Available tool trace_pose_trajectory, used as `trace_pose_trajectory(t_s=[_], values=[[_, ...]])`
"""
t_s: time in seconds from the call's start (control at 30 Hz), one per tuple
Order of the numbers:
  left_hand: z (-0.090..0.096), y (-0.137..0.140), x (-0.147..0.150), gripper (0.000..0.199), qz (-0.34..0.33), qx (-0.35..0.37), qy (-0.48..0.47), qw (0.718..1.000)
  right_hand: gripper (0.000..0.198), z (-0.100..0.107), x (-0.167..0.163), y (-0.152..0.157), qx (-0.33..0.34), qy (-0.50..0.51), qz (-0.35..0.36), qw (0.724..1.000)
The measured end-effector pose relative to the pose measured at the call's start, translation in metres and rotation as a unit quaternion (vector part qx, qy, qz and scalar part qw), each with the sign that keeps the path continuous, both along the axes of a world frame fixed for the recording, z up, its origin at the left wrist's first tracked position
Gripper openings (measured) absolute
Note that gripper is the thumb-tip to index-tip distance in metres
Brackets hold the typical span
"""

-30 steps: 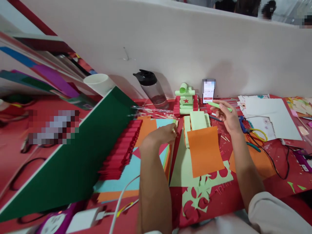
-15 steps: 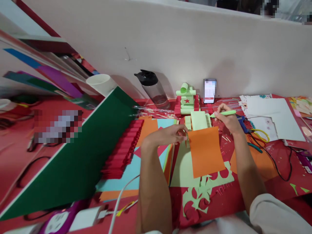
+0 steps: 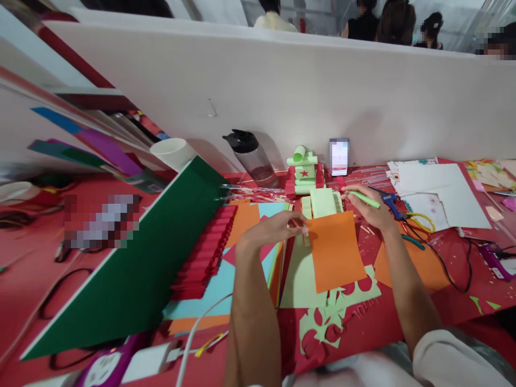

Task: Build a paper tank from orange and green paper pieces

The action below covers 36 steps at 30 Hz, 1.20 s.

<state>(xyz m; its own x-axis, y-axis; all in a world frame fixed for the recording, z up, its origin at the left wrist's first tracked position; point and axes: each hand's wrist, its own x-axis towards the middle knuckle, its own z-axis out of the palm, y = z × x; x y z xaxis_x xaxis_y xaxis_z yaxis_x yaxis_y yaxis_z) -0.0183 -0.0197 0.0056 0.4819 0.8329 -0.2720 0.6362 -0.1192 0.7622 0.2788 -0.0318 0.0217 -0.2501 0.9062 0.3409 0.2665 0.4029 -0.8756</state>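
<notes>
My left hand pinches the left edge of a square sheet of orange paper. The sheet lies tilted over light green cut-out scraps and a pale green sheet. In my right hand is a bright green pen, just right of a light green paper block. Its tip is hidden by my fingers. Behind the block stands a small green and red paper model with a red star and a rolled tube on top.
A phone leans on the white partition, near a bottle. On the left are a green board and folded red paper strips. A blue glue gun, yellow-handled scissors and white sheets lie right.
My view has tilted up slightly, showing people beyond the partition. The pen in my right hand has turned, its back end now angled lower. My left hand stays at the orange paper.
</notes>
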Motion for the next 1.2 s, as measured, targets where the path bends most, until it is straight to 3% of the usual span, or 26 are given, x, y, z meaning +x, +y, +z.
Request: trace_pose_trajectory(t_s=[0.2, 0.37, 0.7, 0.9, 1.2], values=[[-0.033, -0.025, 0.020, 0.047, 0.131, 0.120, -0.057, 0.983, 0.028, -0.056, -0.008, -0.022, 0.032, -0.025, -0.063, 0.997], [-0.060, -0.038, 0.040, 0.034, 0.214, 0.190, -0.112, 0.951, 0.024, -0.086, -0.016, -0.025, 0.018, 0.027, -0.132, 0.991], [-0.071, -0.050, 0.061, 0.026, 0.315, 0.168, -0.215, 0.909, 0.020, -0.088, -0.008, -0.029, -0.025, 0.032, -0.155, 0.987], [-0.078, -0.048, 0.058, 0.026, 0.306, 0.181, -0.216, 0.910, 0.020, -0.090, -0.007, -0.032, -0.056, 0.023, -0.141, 0.988], [-0.079, -0.050, 0.057, 0.032, 0.288, 0.184, -0.155, 0.927, 0.020, -0.096, -0.014, -0.028, -0.042, 0.064, -0.167, 0.983]])
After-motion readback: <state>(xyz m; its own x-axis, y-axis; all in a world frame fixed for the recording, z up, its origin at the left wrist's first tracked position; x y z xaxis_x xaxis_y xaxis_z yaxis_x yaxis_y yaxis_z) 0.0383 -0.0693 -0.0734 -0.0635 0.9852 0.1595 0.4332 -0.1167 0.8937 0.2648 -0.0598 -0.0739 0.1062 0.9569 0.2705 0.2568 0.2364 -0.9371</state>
